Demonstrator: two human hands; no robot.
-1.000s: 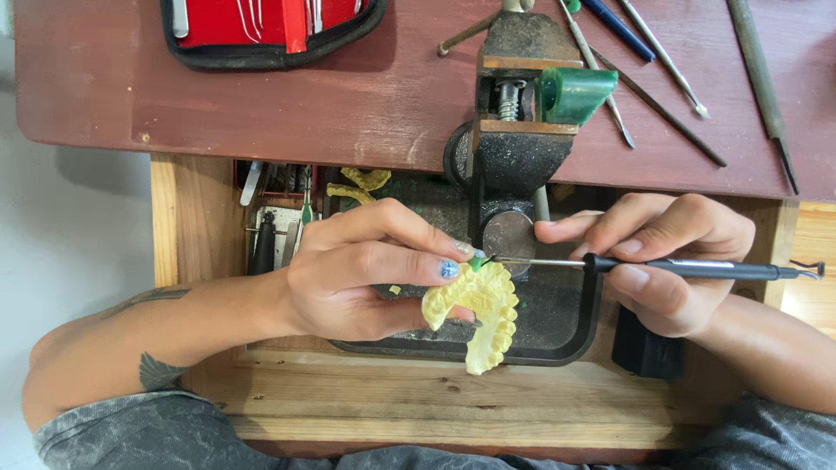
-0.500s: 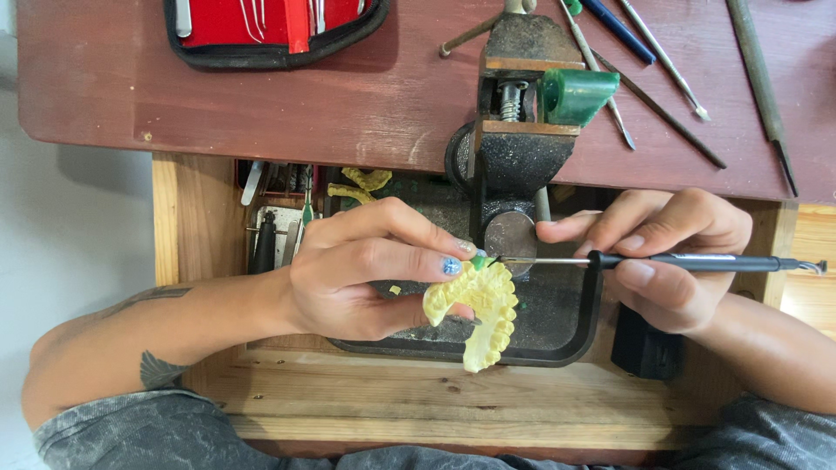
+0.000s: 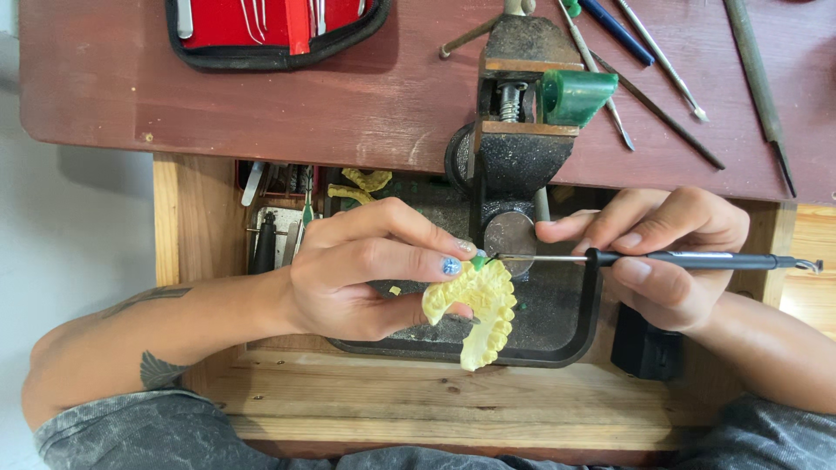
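Observation:
My left hand (image 3: 366,274) grips a pale yellow dental arch model (image 3: 477,309) over a black tray (image 3: 570,344), thumb and fingers closed on its upper end. A small green bit (image 3: 479,260) sits on the model where my fingertips meet. My right hand (image 3: 666,257) holds a thin black-handled carving tool (image 3: 697,259) level, its metal tip touching the green bit on the model. Both hands hover just below a dark bench vise (image 3: 518,152).
A green block (image 3: 575,94) is clamped in the vise on the reddish bench top (image 3: 261,104). A red tool case (image 3: 270,26) lies at the back left, several slim hand tools (image 3: 662,70) at the back right. An open drawer (image 3: 287,213) holds small tools and yellow models.
The tool tip has stayed on the green bit. The model has shifted only slightly in my left hand.

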